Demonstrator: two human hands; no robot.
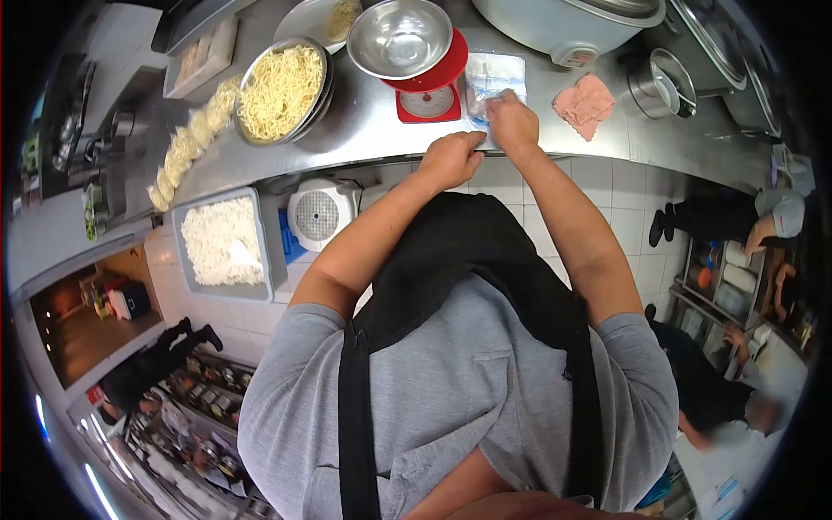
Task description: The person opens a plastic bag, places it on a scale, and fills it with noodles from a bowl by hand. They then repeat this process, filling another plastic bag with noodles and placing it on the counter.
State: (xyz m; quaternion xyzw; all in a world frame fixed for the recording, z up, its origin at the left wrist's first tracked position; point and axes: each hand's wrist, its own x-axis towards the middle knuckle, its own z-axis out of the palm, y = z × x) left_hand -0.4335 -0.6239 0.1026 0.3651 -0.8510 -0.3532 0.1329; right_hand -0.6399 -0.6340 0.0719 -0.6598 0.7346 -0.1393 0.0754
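A stack of clear plastic bags [498, 71] lies flat on the steel counter, just right of the red kitchen scale [426, 104]. My right hand [513, 121] is over the stack's near end, its fingers closed on a plastic bag. At the stack's near left corner, my left hand [451, 160] has its fingers curled and fingertips at the bag's edge; its exact grip is partly hidden. On the scale rests a steel bowl [399, 39]. Further left stands a bowl of yellow noodles [279, 94], with a row of bagged noodle portions [199, 128] beside it.
A crumpled pink cloth [585, 106] and a steel pot [660, 83] are to the right. A large rice cooker [563, 30] stands behind. Below the counter are a grey tub [267, 217] of white rice and a white appliance [321, 215]. Other people stand at both sides.
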